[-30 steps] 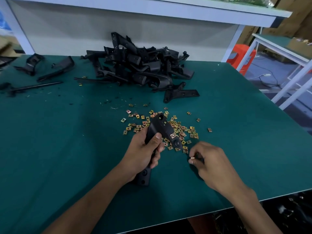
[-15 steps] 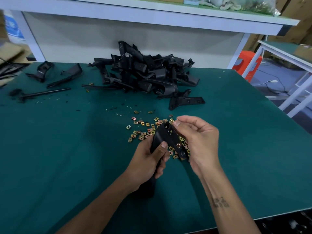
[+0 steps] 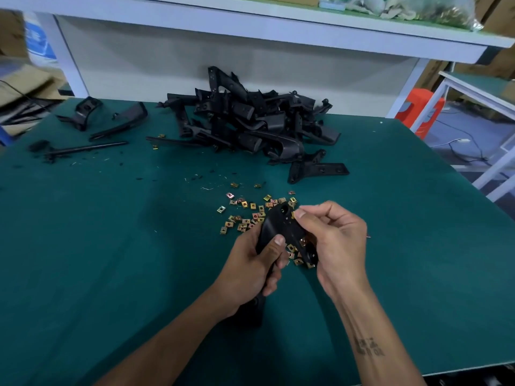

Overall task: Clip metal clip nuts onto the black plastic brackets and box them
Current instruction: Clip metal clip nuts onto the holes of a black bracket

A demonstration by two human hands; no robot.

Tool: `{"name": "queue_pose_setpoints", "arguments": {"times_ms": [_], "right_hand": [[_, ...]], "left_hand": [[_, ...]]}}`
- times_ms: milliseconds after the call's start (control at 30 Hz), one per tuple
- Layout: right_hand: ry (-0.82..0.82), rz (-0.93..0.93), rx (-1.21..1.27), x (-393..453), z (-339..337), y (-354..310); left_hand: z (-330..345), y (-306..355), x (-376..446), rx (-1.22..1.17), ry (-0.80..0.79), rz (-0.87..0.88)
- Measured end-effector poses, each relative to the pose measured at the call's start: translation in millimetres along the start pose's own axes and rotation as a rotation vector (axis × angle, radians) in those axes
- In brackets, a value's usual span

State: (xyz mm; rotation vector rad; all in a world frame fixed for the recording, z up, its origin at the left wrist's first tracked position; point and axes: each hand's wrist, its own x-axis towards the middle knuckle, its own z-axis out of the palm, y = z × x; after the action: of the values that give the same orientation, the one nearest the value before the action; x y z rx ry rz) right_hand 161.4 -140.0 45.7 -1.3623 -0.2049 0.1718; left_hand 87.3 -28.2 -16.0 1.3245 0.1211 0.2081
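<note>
Pressing a clip nut (image 3: pixel 293 214) onto the rigid, light bracket (image 3: pixel 281 227).
Left hand (image 3: pixel 250 271) gripping mid-body; right hand (image 3: pixel 334 240) pinching the nut at its 1 o'clock edge; small, slippery, likely springy; loose clip nuts (image 3: pixel 245 215) at 11 o'clock.

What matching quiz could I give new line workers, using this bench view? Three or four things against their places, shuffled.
Things:
1. bracket in hand
2. pile of brackets
3. loose clip nuts
4. lone flat bracket

Places:
A. scattered on the mat by the hands
B. heaped at the bench's far edge
C. gripped by the left hand, right hand at its top
D. alone, right of the heap's near edge

Pairs: 1-C, 2-B, 3-A, 4-D
</note>
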Motion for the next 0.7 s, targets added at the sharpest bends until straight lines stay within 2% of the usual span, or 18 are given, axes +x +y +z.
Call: {"name": "queue_pose_setpoints", "arguments": {"times_ms": [400,600,700], "right_hand": [[0.061,-0.109,-0.104,2.9,0.2,10.3],[-0.068,-0.118,-0.204,5.1,-0.9,11.4],[-0.055,-0.152,-0.242,4.2,0.8,11.9]], "left_hand": [[-4.6,-4.7,1.8,-0.053,-0.008,0.001],[-5.9,-6.1,1.9,-0.060,-0.010,0.010],[-6.3,-6.4,2.4,-0.062,-0.004,0.004]]}}
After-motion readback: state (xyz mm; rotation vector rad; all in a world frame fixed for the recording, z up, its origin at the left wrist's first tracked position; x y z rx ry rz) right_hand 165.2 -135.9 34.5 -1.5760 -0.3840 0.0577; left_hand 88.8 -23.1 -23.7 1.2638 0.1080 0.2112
